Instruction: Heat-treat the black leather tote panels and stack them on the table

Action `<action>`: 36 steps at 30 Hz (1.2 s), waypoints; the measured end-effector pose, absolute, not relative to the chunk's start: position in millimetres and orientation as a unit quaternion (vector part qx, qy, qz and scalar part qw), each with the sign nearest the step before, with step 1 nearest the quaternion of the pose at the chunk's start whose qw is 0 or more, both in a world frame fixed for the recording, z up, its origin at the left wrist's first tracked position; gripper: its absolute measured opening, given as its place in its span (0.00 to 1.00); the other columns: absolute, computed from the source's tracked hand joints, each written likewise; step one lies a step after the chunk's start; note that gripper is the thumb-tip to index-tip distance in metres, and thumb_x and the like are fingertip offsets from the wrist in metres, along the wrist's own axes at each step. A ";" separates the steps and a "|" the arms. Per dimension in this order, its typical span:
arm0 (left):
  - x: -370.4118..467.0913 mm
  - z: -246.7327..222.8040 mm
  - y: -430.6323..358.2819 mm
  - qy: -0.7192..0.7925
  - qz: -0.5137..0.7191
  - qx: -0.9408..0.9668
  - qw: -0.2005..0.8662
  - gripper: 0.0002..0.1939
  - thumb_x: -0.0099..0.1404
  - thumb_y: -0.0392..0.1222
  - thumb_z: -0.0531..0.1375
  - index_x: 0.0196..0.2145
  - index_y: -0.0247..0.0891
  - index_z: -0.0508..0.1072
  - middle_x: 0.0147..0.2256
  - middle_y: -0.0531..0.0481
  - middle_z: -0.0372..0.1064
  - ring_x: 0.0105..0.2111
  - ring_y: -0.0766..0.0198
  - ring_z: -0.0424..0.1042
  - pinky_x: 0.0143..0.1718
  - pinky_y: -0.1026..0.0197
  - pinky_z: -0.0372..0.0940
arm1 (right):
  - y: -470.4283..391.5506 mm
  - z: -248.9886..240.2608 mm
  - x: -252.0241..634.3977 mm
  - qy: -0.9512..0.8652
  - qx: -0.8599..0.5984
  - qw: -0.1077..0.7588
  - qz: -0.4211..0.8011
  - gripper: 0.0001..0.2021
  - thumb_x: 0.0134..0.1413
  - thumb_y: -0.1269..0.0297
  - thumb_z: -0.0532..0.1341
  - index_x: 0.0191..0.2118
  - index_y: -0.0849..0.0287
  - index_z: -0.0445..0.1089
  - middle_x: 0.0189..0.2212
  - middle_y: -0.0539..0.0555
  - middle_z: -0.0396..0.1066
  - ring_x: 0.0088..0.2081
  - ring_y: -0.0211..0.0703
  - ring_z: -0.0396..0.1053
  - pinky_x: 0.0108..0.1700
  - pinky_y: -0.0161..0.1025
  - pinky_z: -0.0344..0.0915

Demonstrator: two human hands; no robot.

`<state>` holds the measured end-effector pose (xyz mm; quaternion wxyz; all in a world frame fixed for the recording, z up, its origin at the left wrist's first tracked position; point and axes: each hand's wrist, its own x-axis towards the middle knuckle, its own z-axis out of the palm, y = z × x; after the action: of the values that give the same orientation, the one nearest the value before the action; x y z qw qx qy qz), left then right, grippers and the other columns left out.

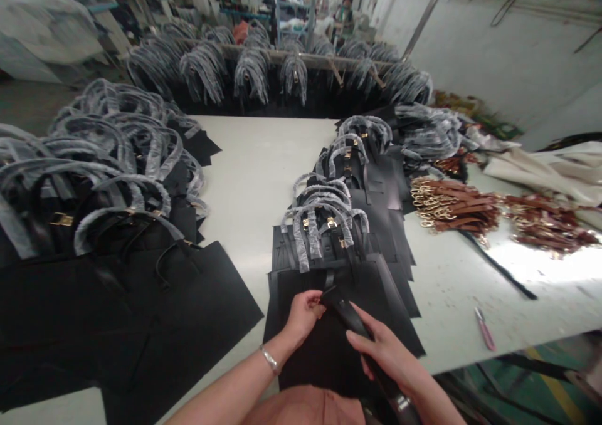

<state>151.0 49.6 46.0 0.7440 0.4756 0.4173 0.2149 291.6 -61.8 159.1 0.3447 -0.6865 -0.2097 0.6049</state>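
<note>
Piece (350,318), black and strap-like, sits clamped in my right hand (384,350) over front black panel (305,362) on white table (239,180), my left hand (301,317) curled at its upper end, whether gripping I can't tell.

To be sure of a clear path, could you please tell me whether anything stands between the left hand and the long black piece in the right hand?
Nothing visible does: the right hand holds the long black piece, with its upper end close by the left hand. The plastic-wrapped handles lie beyond both hands.
</note>
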 end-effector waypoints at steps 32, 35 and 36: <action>153.1 65.0 129.5 0.423 -0.136 0.874 0.196 0.16 0.68 0.51 0.55 0.47 0.40 0.64 0.37 0.42 0.76 0.40 0.46 0.76 0.30 0.58 0.61 | -230.5 105.8 314.6 0.112 -0.743 0.519 0.409 0.33 0.52 0.54 0.66 0.62 0.56 0.59 0.21 0.44 0.67 0.13 0.36 0.64 0.13 0.32 0.61; 152.5 64.4 128.1 0.429 -0.128 0.872 0.199 0.15 0.68 0.52 0.54 0.46 0.40 0.64 0.36 0.42 0.76 0.40 0.46 0.76 0.30 0.58 0.60 | -218.8 101.0 324.5 0.089 -0.758 0.536 0.361 0.31 0.53 0.54 0.65 0.61 0.54 0.60 0.23 0.44 0.67 0.15 0.34 0.64 0.13 0.30 0.61; 151.7 63.7 127.5 0.436 -0.123 0.868 0.202 0.16 0.67 0.53 0.54 0.45 0.40 0.64 0.36 0.42 0.76 0.39 0.46 0.76 0.30 0.58 0.60 | -218.8 101.1 325.3 0.084 -0.761 0.539 0.350 0.31 0.54 0.54 0.65 0.62 0.53 0.60 0.23 0.44 0.66 0.15 0.34 0.64 0.14 0.30 0.61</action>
<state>151.7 127.5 63.7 0.2021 0.8683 0.4360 -0.1230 325.3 -218.8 101.1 0.5392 -0.7613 0.0836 0.3503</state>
